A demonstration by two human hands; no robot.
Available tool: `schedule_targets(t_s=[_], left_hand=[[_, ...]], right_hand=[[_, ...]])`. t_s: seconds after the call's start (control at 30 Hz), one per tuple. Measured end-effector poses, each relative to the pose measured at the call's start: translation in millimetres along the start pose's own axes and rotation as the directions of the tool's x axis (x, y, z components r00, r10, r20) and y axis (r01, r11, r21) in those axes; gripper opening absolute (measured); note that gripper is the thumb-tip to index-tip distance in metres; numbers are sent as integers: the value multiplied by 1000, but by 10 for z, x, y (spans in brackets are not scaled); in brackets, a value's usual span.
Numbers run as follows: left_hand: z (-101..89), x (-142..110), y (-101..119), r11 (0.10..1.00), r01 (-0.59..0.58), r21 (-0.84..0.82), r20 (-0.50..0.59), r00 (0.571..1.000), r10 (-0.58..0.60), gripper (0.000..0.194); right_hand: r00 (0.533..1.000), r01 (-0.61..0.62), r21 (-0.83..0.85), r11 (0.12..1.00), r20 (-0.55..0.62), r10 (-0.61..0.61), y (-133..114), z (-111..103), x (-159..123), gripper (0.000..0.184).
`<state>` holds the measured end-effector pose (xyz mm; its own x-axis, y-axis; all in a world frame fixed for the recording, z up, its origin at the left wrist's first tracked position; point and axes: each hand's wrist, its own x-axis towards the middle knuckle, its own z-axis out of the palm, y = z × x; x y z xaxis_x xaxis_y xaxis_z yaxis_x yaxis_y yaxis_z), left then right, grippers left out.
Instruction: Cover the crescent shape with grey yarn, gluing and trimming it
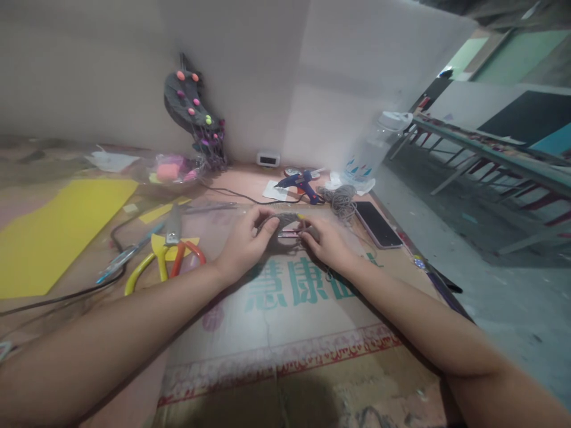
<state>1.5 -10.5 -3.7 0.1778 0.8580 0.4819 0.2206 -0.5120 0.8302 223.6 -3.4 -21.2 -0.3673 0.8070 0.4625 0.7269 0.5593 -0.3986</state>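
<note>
My left hand [252, 238] is closed, pinching a small piece of grey yarn work [283, 220] between thumb and fingers. Opposite it, my right hand [325, 241] is closed on a slim shiny rod [289, 235], which looks like a crochet hook. A small yellow bit shows by the right fingertips. Both hands are close together above the cardboard sheet [285, 327] with green characters. Behind the right hand lies a loose ball of grey yarn [341, 201]. Fingers partly hide the yarn work and the rod's ends.
Left of my hands lie scissors [172, 252] with yellow and red handles and a yellow sheet [66, 238]. Behind are a blue glue gun [298, 181] and a grey crescent with colourful balls [190, 107]. A phone [378, 224] and a clear bottle [372, 148] are at right.
</note>
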Motion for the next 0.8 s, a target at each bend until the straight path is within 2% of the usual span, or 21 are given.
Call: schedule_targets(t_s=[0.07, 0.2, 0.27, 0.33, 0.43, 0.5, 0.53, 0.6, 0.67, 0.8], left_hand=[[8, 6, -14, 998, 34, -61, 7, 999, -34, 14], [14, 3, -27, 992, 71, -105, 37, 997, -68, 17], [14, -6, -27, 993, 77, -94, 57, 996, -72, 19], [13, -16, -27, 995, 69, -72, 63, 996, -65, 20], [5, -29, -22, 999, 38, -33, 60, 998, -36, 20], [-3, -35, -20, 1000, 28, 2, 58, 998, -28, 19], [-6, -38, -20, 999, 29, 20, 60, 998, -30, 19], [-10, -43, -24, 998, 33, 46, 62, 997, -36, 20], [-12, -47, -28, 998, 31, 58, 64, 997, -35, 19], [-21, -53, -23, 997, 23, 77, 63, 998, -28, 17]], right_hand=[[998, 9, -4, 1000, 60, -9, 16, 19, 3, 23], [986, 114, -114, 987, 132, -98, -13, -11, 7, 23], [985, 99, -176, 979, 159, -71, -32, -57, 8, 26], [990, 24, -180, 983, 144, 3, -8, -106, 22, 26], [977, -210, -4, 978, 32, 210, 145, -181, 82, 28], [931, -351, 249, 903, -14, 366, 297, -242, 141, 32], [908, -382, 374, 845, -20, 419, 371, -280, 172, 35], [884, -383, 533, 754, -25, 467, 488, -371, 224, 39], [879, -353, 600, 719, -52, 475, 531, -475, 254, 37], [879, -321, 651, 687, -65, 473, 366, -660, 245, 16]])
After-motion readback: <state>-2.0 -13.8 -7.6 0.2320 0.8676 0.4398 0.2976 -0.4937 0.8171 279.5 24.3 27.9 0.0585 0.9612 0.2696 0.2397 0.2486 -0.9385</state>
